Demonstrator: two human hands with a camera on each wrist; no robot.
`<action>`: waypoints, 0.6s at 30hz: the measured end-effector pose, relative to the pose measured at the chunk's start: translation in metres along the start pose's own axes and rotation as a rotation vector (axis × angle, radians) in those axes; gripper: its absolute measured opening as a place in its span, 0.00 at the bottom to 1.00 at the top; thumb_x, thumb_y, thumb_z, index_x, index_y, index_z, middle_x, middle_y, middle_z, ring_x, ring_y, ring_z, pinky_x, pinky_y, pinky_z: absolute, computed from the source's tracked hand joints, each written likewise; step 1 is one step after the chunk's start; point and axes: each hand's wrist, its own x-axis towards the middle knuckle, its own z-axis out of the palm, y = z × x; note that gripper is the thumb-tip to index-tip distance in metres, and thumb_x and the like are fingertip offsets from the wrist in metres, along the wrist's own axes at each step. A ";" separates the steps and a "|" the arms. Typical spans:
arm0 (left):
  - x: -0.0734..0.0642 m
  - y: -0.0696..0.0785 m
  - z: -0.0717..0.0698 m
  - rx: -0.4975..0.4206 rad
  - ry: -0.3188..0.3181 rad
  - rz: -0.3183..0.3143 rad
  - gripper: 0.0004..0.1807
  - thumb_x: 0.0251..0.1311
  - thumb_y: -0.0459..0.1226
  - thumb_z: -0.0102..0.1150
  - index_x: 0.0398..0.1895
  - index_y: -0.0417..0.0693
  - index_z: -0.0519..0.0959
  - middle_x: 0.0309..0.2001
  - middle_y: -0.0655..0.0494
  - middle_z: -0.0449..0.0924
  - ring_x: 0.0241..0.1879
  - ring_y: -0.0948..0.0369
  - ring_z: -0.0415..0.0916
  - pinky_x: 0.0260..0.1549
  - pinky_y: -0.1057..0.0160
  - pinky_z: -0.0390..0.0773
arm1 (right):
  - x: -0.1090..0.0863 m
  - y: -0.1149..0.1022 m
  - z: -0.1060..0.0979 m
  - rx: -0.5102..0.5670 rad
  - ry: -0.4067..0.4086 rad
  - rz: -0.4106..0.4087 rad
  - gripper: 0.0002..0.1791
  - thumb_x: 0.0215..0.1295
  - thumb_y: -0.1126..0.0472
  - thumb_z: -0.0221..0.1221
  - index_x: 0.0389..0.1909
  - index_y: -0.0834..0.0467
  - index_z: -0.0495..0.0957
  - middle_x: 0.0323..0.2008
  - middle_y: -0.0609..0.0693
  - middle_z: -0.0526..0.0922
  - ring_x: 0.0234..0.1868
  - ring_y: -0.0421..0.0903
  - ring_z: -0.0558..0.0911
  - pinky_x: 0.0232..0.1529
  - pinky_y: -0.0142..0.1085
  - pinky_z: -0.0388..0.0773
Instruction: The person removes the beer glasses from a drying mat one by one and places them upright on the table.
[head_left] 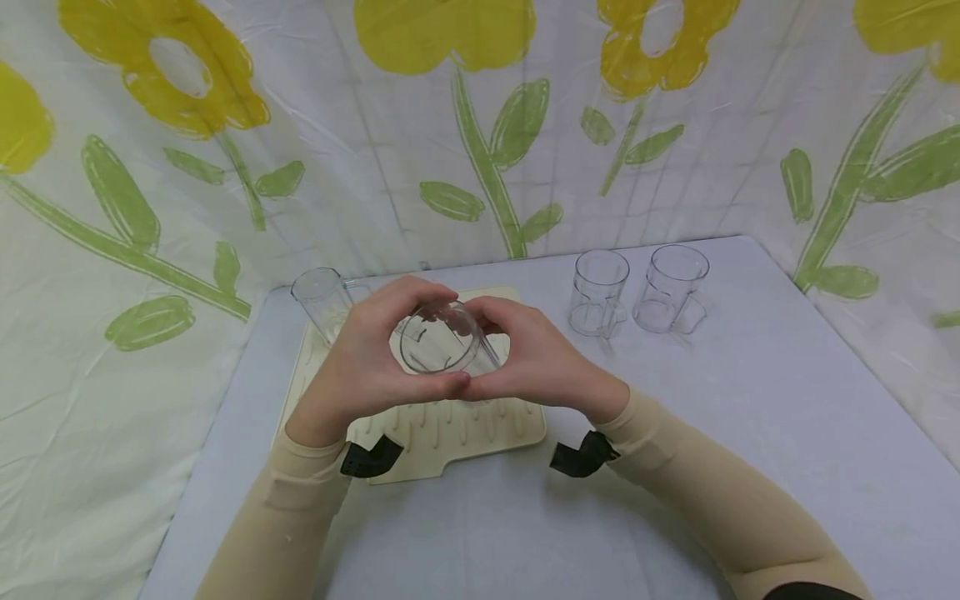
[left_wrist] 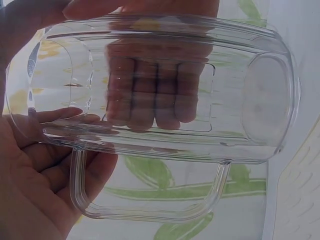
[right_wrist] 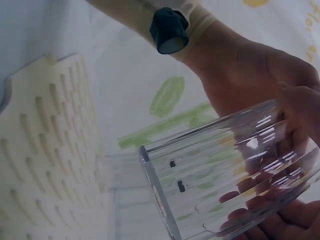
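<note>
Head view: both hands hold one clear mug on its side above the cream drying mat, near the table's far left corner. Left hand and right hand wrap it from either side, fingers curled over the top, thumbs meeting beneath. Only the left wrist view shows its handle, free below the palm; fingers lie pressed together behind the wall. No legible writing.

Both forearms, sleeved in beige, are stretched forward. The left hand and right hand are brought together, fingers curled, thumbs almost touching below.
</note>
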 end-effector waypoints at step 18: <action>-0.001 0.002 -0.004 -0.012 -0.052 0.003 0.45 0.49 0.45 0.92 0.73 0.60 0.80 0.61 0.64 0.84 0.60 0.59 0.80 0.64 0.58 0.82 | -0.001 -0.001 0.001 0.012 0.034 0.015 0.32 0.53 0.55 0.85 0.60 0.46 0.85 0.57 0.38 0.88 0.58 0.42 0.87 0.69 0.41 0.84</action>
